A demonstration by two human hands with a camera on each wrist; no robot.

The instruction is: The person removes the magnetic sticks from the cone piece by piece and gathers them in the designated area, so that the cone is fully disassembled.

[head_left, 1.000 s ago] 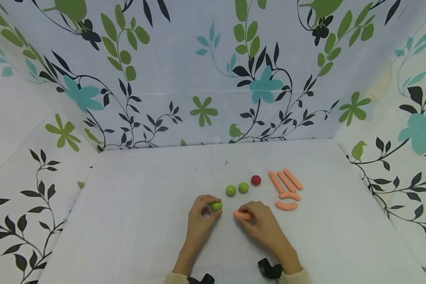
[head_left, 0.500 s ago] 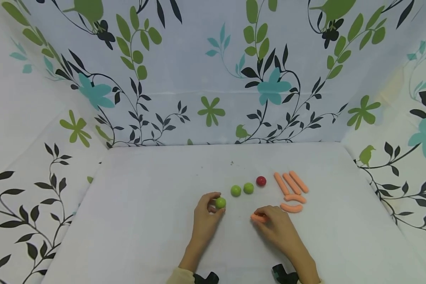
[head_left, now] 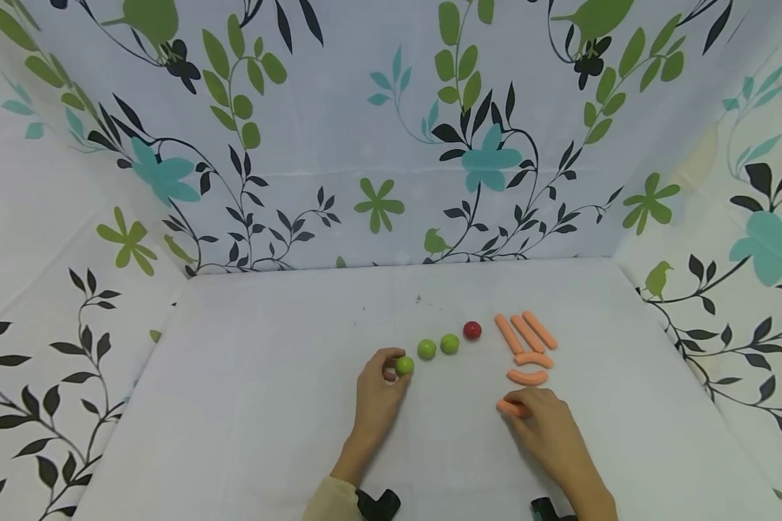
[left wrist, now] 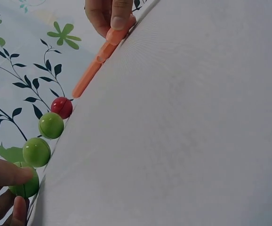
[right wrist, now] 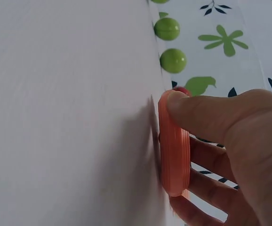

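My left hand holds a small shiny green ball between fingers and thumb, low over or on the white table; a seam shows on this ball in the left wrist view. Off to the right, my right hand pinches an orange toy sausage. In the right wrist view the thumb lies along one end of this ridged sausage, fingers behind it. Two more green balls and a red ball form a slanting row beyond the left hand.
Three straight orange sausages lie side by side at the right. Two curved ones sit below them, just beyond my right hand. Patterned cloth rises behind the white table and at both sides.
My right hand has moved right with its sausage, away from the left hand, to just below the curved sausages. The left hand has shifted slightly forward with the green ball, closer to the row.
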